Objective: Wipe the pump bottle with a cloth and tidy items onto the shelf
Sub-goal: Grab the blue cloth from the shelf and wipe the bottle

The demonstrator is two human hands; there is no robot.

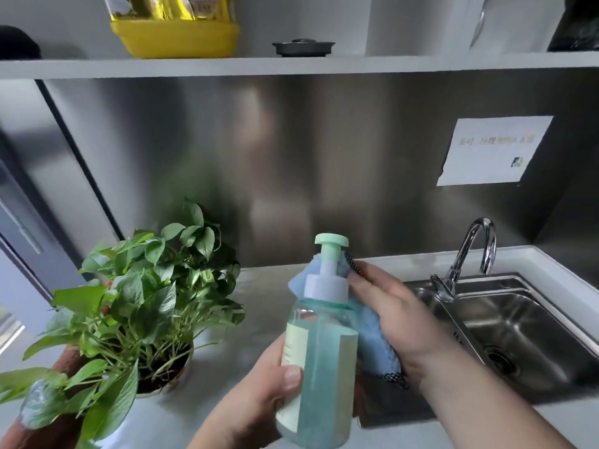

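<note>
A clear pump bottle point(321, 351) with teal liquid, a pale label and a mint-green pump head is held tilted above the counter. My left hand point(259, 396) grips its lower body from the left, thumb on the front. My right hand point(389, 312) presses a light blue cloth point(372, 338) with a dark checked edge against the bottle's right side and behind its white collar. The grey shelf point(291, 67) runs across the top of the view.
A leafy potted plant point(139, 306) stands on the counter at left. A steel sink point(518, 332) with a chrome tap point(470, 254) is at right. On the shelf sit a yellow detergent bottle point(175, 34) and a dark lid point(303, 48). A paper notice point(492, 150) hangs on the steel backsplash.
</note>
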